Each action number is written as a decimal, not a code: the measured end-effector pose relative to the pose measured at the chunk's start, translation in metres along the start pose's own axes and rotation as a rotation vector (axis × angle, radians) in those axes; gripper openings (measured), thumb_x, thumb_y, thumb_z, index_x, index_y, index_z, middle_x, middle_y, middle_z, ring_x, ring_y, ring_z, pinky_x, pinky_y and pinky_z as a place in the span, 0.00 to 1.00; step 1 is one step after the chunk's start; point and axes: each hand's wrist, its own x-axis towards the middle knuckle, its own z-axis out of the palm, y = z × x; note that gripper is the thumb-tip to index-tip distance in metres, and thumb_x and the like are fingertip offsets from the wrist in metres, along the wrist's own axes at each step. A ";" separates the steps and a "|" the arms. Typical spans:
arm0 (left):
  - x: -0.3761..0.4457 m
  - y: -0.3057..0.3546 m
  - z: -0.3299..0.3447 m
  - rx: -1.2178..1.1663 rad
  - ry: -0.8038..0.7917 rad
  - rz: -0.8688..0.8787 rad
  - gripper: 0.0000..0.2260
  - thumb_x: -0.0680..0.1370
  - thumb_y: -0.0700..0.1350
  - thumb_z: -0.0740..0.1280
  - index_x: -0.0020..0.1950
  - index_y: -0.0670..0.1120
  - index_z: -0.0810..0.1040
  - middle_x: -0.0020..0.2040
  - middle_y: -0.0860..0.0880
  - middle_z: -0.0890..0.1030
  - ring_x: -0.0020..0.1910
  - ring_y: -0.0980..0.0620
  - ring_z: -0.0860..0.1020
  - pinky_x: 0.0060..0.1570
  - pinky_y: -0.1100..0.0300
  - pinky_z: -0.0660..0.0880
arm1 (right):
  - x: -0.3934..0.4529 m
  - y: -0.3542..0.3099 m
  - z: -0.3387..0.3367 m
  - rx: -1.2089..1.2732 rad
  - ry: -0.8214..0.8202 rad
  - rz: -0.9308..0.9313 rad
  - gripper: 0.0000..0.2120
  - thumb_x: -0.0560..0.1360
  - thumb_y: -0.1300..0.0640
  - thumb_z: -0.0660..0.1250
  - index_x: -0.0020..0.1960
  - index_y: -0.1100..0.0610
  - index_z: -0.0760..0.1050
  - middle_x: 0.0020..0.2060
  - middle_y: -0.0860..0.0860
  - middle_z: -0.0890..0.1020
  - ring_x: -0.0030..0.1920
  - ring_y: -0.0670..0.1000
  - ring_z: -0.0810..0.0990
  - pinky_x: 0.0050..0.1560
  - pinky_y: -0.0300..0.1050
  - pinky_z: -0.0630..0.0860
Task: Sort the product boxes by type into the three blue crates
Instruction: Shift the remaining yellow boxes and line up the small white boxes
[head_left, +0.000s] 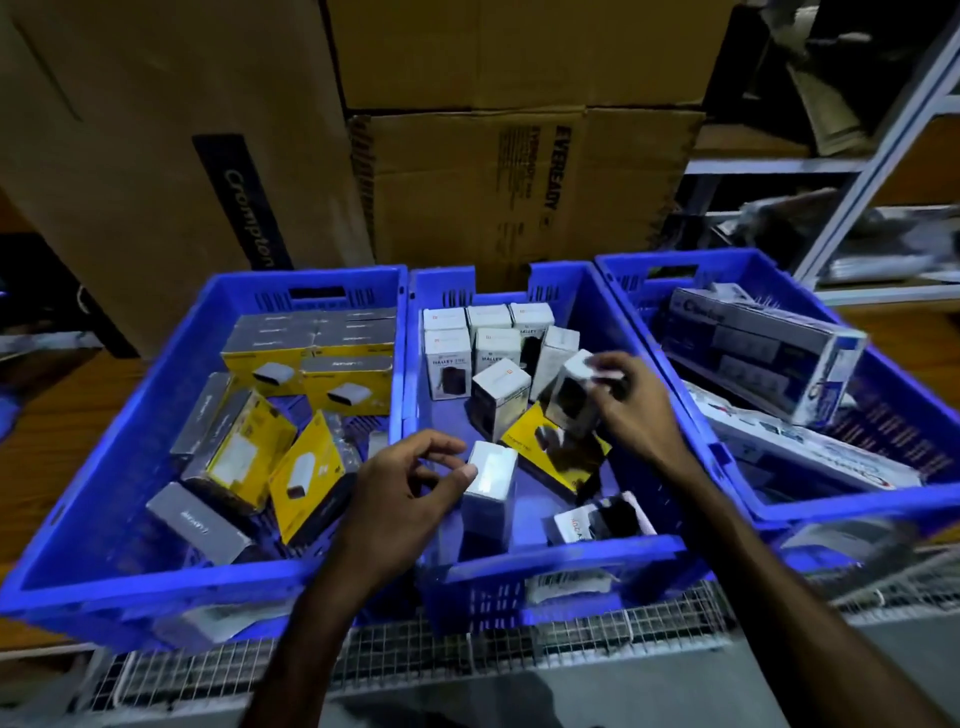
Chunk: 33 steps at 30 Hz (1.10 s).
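- Two hands work over the middle crate (545, 551): the left hand (400, 499) pinches the top of a small white box (491, 480) standing near the front wall, fingers curled on its upper edge.
- Just beyond, the right hand (631, 397) grips a second white box (574, 395), tilted and lifted above a stray yellow box (545, 449) lying in the white pile.
- These cartons look light and stiff; I judge a pinch across the top or opposite sides will do, though glossy faces may slip.
- Further back, upright white boxes (470, 338) read "HALLEY".
- Left crate (104, 467) holds yellow-and-grey boxes (270, 364), print too small to read.
- Right crate (883, 499) carries long white cartons (763, 358), name blurred.
- Behind, big cardboard cases read "Crompton" (249, 218) and "EVEREADY" (556, 166).
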 end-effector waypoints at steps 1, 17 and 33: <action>0.002 0.000 0.003 0.032 0.008 0.007 0.06 0.78 0.49 0.75 0.53 0.55 0.83 0.47 0.59 0.85 0.42 0.57 0.85 0.41 0.60 0.79 | -0.001 0.001 -0.002 -0.094 -0.144 0.019 0.10 0.77 0.59 0.72 0.56 0.48 0.80 0.52 0.50 0.84 0.53 0.49 0.84 0.53 0.41 0.76; 0.032 -0.003 0.042 0.354 0.024 0.141 0.18 0.75 0.65 0.67 0.60 0.59 0.81 0.47 0.60 0.83 0.41 0.60 0.81 0.44 0.52 0.80 | 0.027 0.040 0.034 -0.884 -0.858 0.171 0.40 0.67 0.37 0.77 0.68 0.53 0.62 0.70 0.64 0.66 0.64 0.71 0.77 0.63 0.62 0.77; 0.051 -0.005 0.041 0.641 -0.001 0.146 0.10 0.78 0.58 0.71 0.55 0.55 0.80 0.48 0.57 0.84 0.49 0.51 0.83 0.47 0.52 0.78 | 0.035 0.000 0.029 -0.875 -0.895 0.133 0.29 0.58 0.33 0.74 0.52 0.48 0.75 0.48 0.50 0.83 0.51 0.58 0.83 0.46 0.47 0.78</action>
